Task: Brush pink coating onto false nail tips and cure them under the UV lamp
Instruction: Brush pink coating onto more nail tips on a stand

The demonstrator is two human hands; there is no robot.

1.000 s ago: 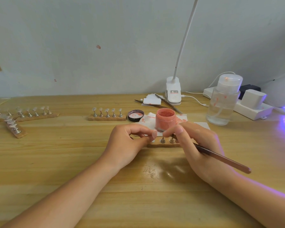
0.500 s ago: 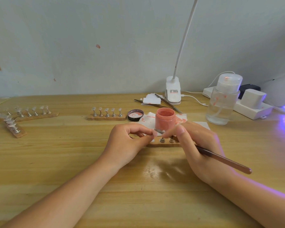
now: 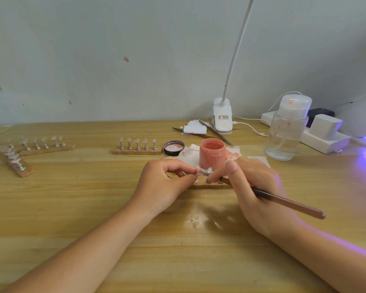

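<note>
My left hand (image 3: pixel 163 182) pinches a small metal peg with a clear nail tip (image 3: pixel 205 171), lifted just above a wooden holder strip (image 3: pixel 211 183) that lies between my hands. My right hand (image 3: pixel 254 187) holds a brown-handled brush (image 3: pixel 287 205), its bristle end hidden by my fingers near the tip. An open jar of pink coating (image 3: pixel 212 152) stands right behind, on a stained paper (image 3: pixel 188 154). Its black lid (image 3: pixel 174 148) lies to the left. The UV lamp (image 3: pixel 361 121) glows violet at the far right edge.
Another strip of nail tips (image 3: pixel 137 148) sits left of the lid, and more strips (image 3: pixel 30 149) lie at the far left. A clear pump bottle (image 3: pixel 287 130), a white power strip (image 3: pixel 323 138) and a clip desk lamp (image 3: pixel 222 117) stand at the back right.
My left hand has lifted a peg with its nail tip off the strip and tilted it toward my right fingers. My right hand stays in place with the brush.
</note>
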